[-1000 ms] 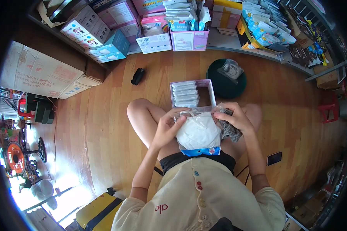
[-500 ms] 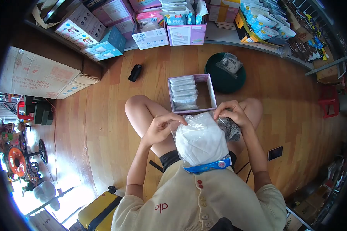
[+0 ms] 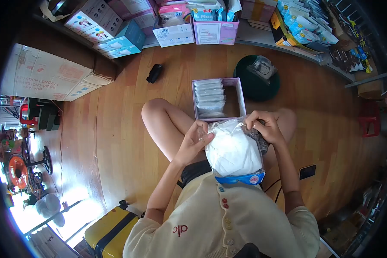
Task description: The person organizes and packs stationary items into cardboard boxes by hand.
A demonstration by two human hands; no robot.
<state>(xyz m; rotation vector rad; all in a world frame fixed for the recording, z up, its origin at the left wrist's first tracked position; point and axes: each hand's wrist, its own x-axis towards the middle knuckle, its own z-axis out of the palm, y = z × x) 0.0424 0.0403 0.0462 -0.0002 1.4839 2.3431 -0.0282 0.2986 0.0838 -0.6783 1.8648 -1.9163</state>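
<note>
A clear plastic bag of white masks point(image 3: 233, 150) with a blue strip at its lower edge lies over my lap. My left hand point(image 3: 194, 142) pinches the bag's upper left edge between thumb and fingers. At the upper right edge, my right hand point(image 3: 264, 125) grips the plastic with bent fingers. A dark, crinkled packet point(image 3: 257, 138) sits beneath my right hand, partly hidden. Just beyond the bag stands an open pink box point(image 3: 241, 99), with a row of white packets point(image 3: 210, 96) along its left side.
A green round stool point(image 3: 262, 91) with a plastic packet on it stands behind the box. A black object point(image 3: 154, 73) and a phone point(image 3: 307, 172) lie on the floor. Boxes line the shelf point(image 3: 249, 38) ahead; a yellow case point(image 3: 112, 228) stands at lower left.
The view has shifted a little. The bag has moved slightly right and away from my body, with both hands still on it; my left hand's fingers have closed lower on its edge.
</note>
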